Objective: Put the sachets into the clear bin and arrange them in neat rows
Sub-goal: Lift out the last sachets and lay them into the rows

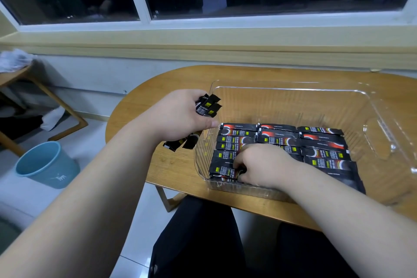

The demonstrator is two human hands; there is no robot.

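Just left of the clear bin, the left hand grips a bundle of sachets splayed above the table; a slack grip could spill some there. In the bin's near-left corner the right hand pinches one sachet, and a careless nudge could skew the laid rows to its right.

— Worn on the legs?
— Black trousers, plain, with soft folds.
— On the arms?
— Bare, both, as far up as can be seen. Smooth and round.
— Hands?
— Left hand and right hand bare too. Short nail on the left thumb.
— Anything small?
— Little shiny dot low on the trousers. Too blurry to name.
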